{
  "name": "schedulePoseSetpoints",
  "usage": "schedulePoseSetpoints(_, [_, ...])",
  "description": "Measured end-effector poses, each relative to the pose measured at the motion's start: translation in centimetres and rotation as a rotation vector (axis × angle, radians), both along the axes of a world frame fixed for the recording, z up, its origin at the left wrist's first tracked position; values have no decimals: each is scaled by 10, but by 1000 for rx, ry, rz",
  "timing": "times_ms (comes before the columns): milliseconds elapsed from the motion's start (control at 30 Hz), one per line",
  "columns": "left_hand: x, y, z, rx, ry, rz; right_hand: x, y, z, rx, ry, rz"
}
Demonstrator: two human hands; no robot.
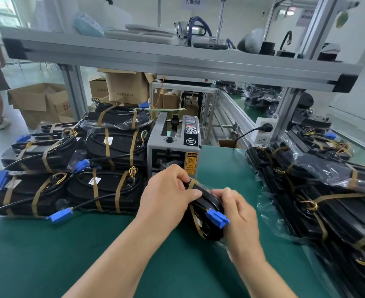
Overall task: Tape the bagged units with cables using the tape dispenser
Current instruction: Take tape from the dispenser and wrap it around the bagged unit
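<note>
Well, I hold one bagged unit (208,227) in the middle of the frame, over the green table (91,244) and right in front of the tape dispenser (173,147). My left hand (168,190) is curled over its far end. My right hand (239,214) wraps round its near side, next to the blue plug (217,218). So the fingers (222,194) of both hands are clamped on the unit.

I can see one band of brown tape (192,183) at the far end and one more lower down, so I think this one is nearly done. Maybe I am just pressing the tape flat.

At the left of the frame sits a big pile of taped units (104,151), each with brown bands over its cable. That looks like a lot of work done. At the right is another pile (327,201) in shiny bags. It has brown bands too, so I cannot tell how many need tape.

My left hand hides the mouth of the dispenser, so I cannot see if a new piece waits there. The under side of my unit is hidden. The right pile is cut off by the edge of the frame.
</note>
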State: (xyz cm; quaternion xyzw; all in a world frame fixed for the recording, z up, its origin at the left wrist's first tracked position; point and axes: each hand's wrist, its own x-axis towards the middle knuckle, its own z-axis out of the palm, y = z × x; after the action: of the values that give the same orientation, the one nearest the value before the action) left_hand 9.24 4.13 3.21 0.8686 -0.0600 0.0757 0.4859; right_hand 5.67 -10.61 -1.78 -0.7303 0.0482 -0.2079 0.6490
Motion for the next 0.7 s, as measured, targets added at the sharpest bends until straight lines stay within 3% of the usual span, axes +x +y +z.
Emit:
schedulePoseSetpoints(67, [-3, -1, -3, 3, -5, -9, 6, -11, 17, -91, 77, 79])
schedulePoseSetpoints(200, [-10, -2, -14, -14, -31, -23, 25, -20, 48, -524, 206, 206])
schedulePoseSetpoints(333, [-13, 4, -20, -200, 59, -11, 45, -4, 64, -858, 239, 301])
schedulePoseSetpoints(533, [-9, 19, -24, -349, 119, 28, 65, 14, 75, -971, 317, 390])
schedulePoseSetpoints(700, [31, 41, -20, -617, 190, 283, 60, 12, 70, -1119, 305, 365])
